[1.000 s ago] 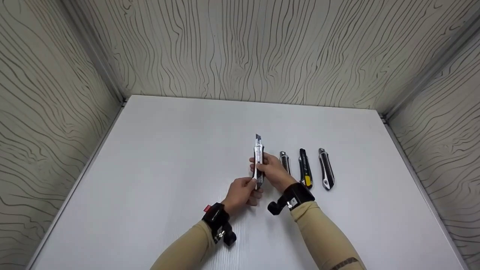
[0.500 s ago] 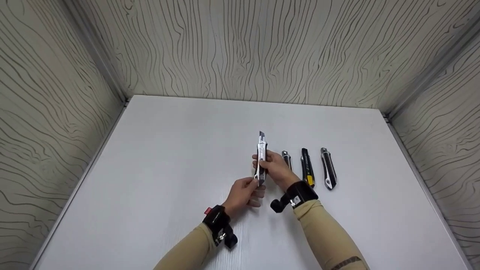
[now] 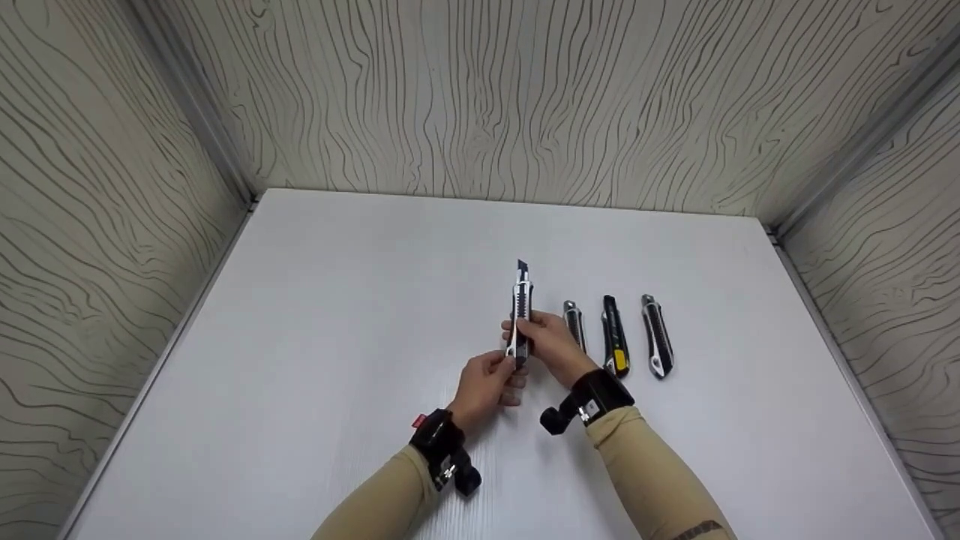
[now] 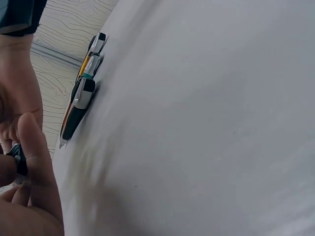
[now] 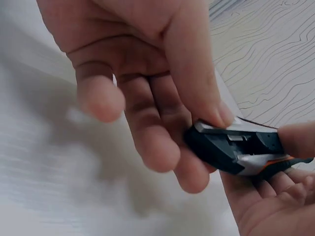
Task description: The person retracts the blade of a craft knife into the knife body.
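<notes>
A silver and black utility knife [image 3: 523, 301] is held upright in both hands above the white table, its blade extended and pointing away. My left hand [image 3: 481, 386] pinches the butt end between thumb and fingers. My right hand [image 3: 556, 343] grips the middle of the handle, its thumb on the face. In the right wrist view the knife's black butt [image 5: 216, 147] shows close up, with the left thumb on it; the blade is out of sight there. The left wrist view shows only a small dark part of the knife [image 4: 18, 160] between fingers.
Right of the hands lie several more knives in a row: a silver-black one [image 3: 574, 322] partly behind the right hand, a black-yellow one [image 3: 615, 334], and another silver-black one [image 3: 658, 337]. Wood-grain panels [image 3: 480, 97] enclose the white table [image 3: 337, 300] at back and sides.
The knife has shifted slightly right and away, and its face has turned from a bright glare to show the dark slotted track. Both hands keep their hold.
</notes>
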### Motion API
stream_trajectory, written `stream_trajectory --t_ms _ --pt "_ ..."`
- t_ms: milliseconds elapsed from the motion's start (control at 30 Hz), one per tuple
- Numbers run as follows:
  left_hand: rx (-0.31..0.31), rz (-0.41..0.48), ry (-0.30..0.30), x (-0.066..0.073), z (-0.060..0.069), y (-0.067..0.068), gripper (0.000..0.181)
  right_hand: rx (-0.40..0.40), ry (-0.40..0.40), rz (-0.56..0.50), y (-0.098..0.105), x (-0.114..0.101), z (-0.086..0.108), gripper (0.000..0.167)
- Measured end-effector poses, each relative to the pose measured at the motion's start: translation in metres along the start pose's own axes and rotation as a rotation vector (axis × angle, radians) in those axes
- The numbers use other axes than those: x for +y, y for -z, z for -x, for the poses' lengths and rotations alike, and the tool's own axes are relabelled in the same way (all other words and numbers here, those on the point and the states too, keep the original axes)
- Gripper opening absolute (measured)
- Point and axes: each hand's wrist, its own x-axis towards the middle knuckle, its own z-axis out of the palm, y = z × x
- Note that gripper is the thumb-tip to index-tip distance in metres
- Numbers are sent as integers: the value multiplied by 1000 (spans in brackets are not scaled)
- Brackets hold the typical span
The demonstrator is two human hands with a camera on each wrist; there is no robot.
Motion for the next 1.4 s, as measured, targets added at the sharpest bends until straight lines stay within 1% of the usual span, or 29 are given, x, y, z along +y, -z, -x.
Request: stream_trajectory --t_ms 167,300,467,533,700,767,1067,1233,1400 --pt "14 -4 6 0 -1 -1 27 6 -16 -33 -2 1 3 34" --pt "17 -1 20 1 -2 -2 29 14 -4 -26 -2 2 3 34" --pt "45 -4 34 1 -4 -4 30 24 5 -24 -2 2 3 32" --pt "54 -7 32 4 -2 -5 31 26 6 -24 -2 3 3 32" --pt "57 -26 25 4 -1 -5 32 31 2 -10 -1 4 2 33" --pt "63 -40 23 1 -2 -5 31 30 0 3 -2 4 2 32" --pt "55 -58 -9 0 -2 -4 30 15 -7 12 -3 3 1 30" --pt "49 -63 0 -1 -3 -4 31 11 -6 9 -2 2 2 31" --pt "51 -53 -1 -2 -5 -5 32 -16 3 20 0 3 2 34"
